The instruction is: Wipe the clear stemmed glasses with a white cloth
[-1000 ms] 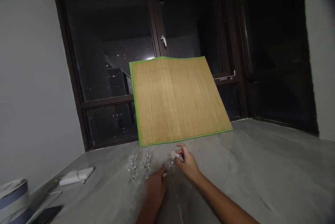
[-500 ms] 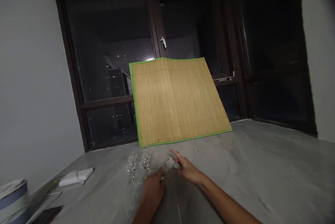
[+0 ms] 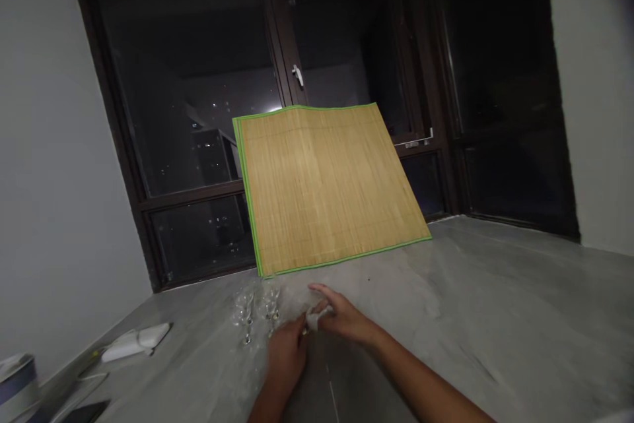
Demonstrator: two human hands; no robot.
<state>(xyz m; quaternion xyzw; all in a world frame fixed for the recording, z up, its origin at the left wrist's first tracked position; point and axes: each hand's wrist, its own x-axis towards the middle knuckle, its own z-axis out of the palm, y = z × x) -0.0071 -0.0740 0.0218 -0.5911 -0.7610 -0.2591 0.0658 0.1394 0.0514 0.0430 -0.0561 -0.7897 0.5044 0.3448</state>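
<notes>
In the middle foreground, my left hand (image 3: 287, 349) is closed, its fingers around what looks like the lower part of a stemmed glass, mostly hidden. My right hand (image 3: 344, 319) meets it from the right, pressing a crumpled white cloth (image 3: 316, 317) against the glass's upper part. The right index finger stretches forward while the other fingers curl round the cloth. Left of my hands, clear stemmed glasses stand upright on the grey surface: one glass (image 3: 246, 317) further left, and another glass (image 3: 271, 307) close beyond my left hand. Their outlines are faint and blurred.
A bamboo mat (image 3: 331, 192) with green edging leans against the dark window (image 3: 188, 93). On the left of the grey marbled surface (image 3: 470, 317) lie a white bundle (image 3: 136, 342), a dark flat object (image 3: 88, 412) and a white-and-blue container (image 3: 18, 383).
The view has shifted slightly, moving the scene a little left in the picture. My right hand has turned in closer to my left, and the white cloth is bunched nearer the left fingers.
</notes>
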